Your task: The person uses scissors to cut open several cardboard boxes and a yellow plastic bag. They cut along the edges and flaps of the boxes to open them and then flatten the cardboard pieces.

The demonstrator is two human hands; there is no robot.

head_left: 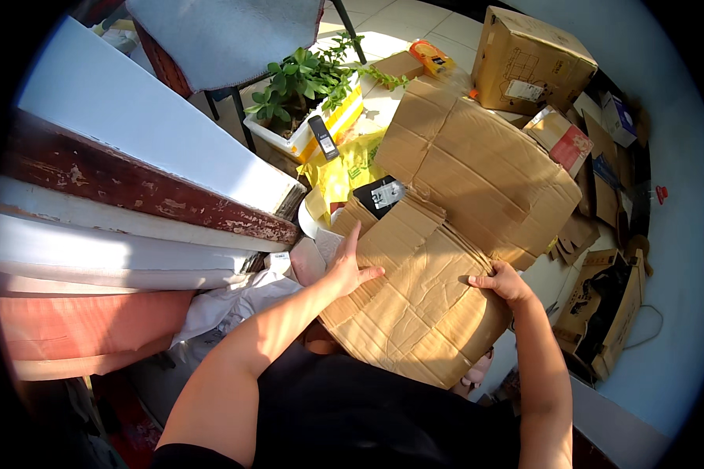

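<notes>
A large, creased brown cardboard box [418,301], opened out flat, lies across the front of my body. Its far panel [485,164] stretches away to the upper right. My left hand [347,270] rests against its left edge, fingers stretched and thumb apart on the surface. On the right edge my right hand [506,282] grips the cardboard, thumb on top and the other fingers hidden beneath. Past the left edge lie a yellow plastic bag [340,172] and a black package with a white label [379,195].
A leafy plant [293,90] grows in a white foam box, near a chair [227,39]. A closed carton [532,62] stands at the back right. An open carton [598,309] sits by the right wall. Stacked boards [149,176] and fabric fill the left side.
</notes>
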